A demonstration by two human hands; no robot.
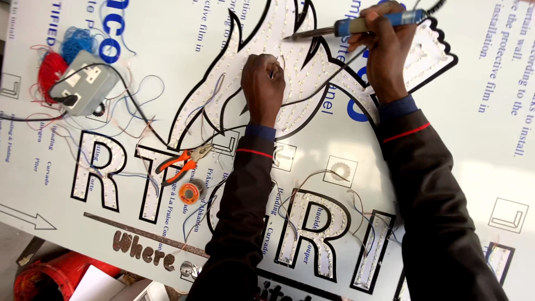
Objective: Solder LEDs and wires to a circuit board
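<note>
We're soldering here: our right hand (384,53) is wrapped tight around the blue-handled soldering iron (356,25), tip lowered toward the LED rows in the eagle-shaped sign cutout (295,72) at the top middle of the panel. Our left hand (263,86) presses down on the same cutout, fingertips pinching what looks like a thin wire or lead; it's too small to be sure. We judge this as joint-by-joint wiring of the lights, and the next touch calls for a steady tip right on the contact while the left keeps the lead from drifting.

Outward now: orange-handled pliers (181,163) lie on the white sign panel (490,139), a small solder spool (189,193) just below them. Far left, a grey socket box (86,83) sits by tangled red and blue wire (61,56). Outlined block letters studded with lights run along the lower panel, loose wires between. A red container (47,278) shows on the floor, bottom left.
</note>
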